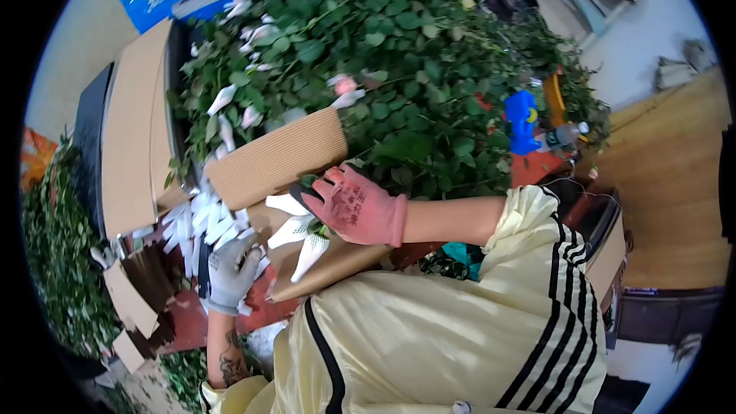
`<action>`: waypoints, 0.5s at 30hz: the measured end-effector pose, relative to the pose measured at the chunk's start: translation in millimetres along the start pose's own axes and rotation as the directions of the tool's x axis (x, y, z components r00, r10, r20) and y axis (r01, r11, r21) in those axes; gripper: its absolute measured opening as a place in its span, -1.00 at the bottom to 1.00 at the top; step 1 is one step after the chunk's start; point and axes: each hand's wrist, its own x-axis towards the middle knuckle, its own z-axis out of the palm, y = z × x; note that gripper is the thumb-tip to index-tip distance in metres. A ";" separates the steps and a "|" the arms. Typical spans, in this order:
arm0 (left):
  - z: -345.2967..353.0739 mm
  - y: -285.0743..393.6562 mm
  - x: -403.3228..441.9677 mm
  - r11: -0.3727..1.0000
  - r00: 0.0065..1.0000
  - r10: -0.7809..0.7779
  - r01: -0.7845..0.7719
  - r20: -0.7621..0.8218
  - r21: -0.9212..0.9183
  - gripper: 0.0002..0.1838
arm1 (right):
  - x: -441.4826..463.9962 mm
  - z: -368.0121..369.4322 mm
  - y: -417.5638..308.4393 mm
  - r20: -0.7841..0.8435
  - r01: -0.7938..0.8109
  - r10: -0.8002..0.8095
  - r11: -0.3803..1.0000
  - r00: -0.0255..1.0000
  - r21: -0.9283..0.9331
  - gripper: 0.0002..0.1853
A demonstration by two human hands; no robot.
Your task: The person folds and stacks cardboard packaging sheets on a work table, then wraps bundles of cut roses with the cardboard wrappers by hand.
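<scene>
My right hand (353, 203), in a pink work glove with dark fingertips, is closed around several rose stems. White mesh sleeves (291, 231) cover the buds, which point left and down over brown cardboard (330, 261). On the left, my left hand (232, 270), in a pale grey glove, has its fingers curled in; what they hold, if anything, is hidden. It rests by a heap of white strips (201, 222), with a narrow black object (204, 268) along its outer side. Beyond both hands lies a corrugated cardboard piece (280, 155).
A large pile of leafy rose stems (399, 54) fills the far side, some buds in white sleeves. A blue tool (522, 123) and a plastic bottle (566, 135) lie at its right. A cardboard box (138, 130) stands left, more foliage (61, 245) beyond it.
</scene>
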 end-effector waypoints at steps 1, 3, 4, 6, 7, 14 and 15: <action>1.3 -0.7 0.5 0.998 0.998 0.060 -0.060 0.030 -0.004 -0.75 | -5.2 -16.5 7.5 0.001 -0.012 0.012 0.999 1.000 -0.032 -0.63; 4.0 0.1 3.8 0.996 0.995 0.084 -0.082 0.048 -0.038 -0.74 | -29.7 -38.4 35.2 -0.227 0.081 0.361 0.378 0.904 0.922 -0.70; 5.1 -1.2 2.8 0.993 0.992 0.099 -0.094 0.073 -0.065 -0.74 | -43.4 -59.3 50.4 -0.201 0.227 0.540 0.019 0.817 0.974 -0.72; 10.4 -5.3 0.8 0.989 0.994 0.098 -0.093 0.041 -0.115 -0.74 | -83.3 -138.9 117.5 -0.252 -0.211 0.583 0.609 0.773 0.764 -0.65; 11.3 -6.9 1.7 0.982 0.994 0.105 -0.101 0.013 -0.162 -0.74 | -107.4 -175.7 149.9 -0.257 -0.478 0.679 0.690 0.688 0.544 -0.67; 14.1 2.0 2.2 0.996 0.953 0.059 -0.038 0.297 -0.075 -0.68 | -159.7 -354.6 258.3 -0.818 -0.464 0.473 0.835 0.327 0.298 -0.71; 17.0 -0.4 1.5 0.997 0.947 0.063 -0.044 0.316 -0.068 -0.67 | -153.8 -365.0 261.8 -0.890 -0.350 0.368 0.898 0.267 0.267 -0.70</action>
